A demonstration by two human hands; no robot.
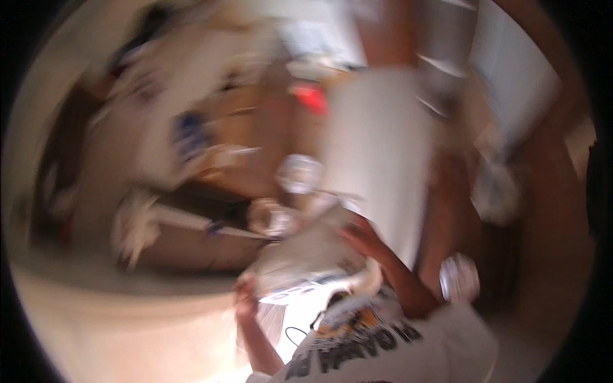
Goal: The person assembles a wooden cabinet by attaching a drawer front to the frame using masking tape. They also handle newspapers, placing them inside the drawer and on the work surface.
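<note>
Motion blurs the whole view. Between my two hands is a pale grey-beige package point(300, 255), wide and soft-looking, with dark print along its near edge; its exact kind cannot be made out. My left hand point(246, 299) is closed on its near left edge. Toward the far right side of the package, my right hand point(362, 236) grips it with the fingers lying over the edge. Just beyond the package are a round, clear, shiny wrapped thing point(271, 217) and another clear round one point(300, 173).
A long white surface point(380, 140) runs away ahead of me. Left of it are brown cardboard boxes point(236, 118), with a red thing point(311, 99) nearby. At right sit a clear plastic bag point(495, 191) and a striped, whitish round thing point(460, 278). A pale wall point(128, 325) borders the lower left.
</note>
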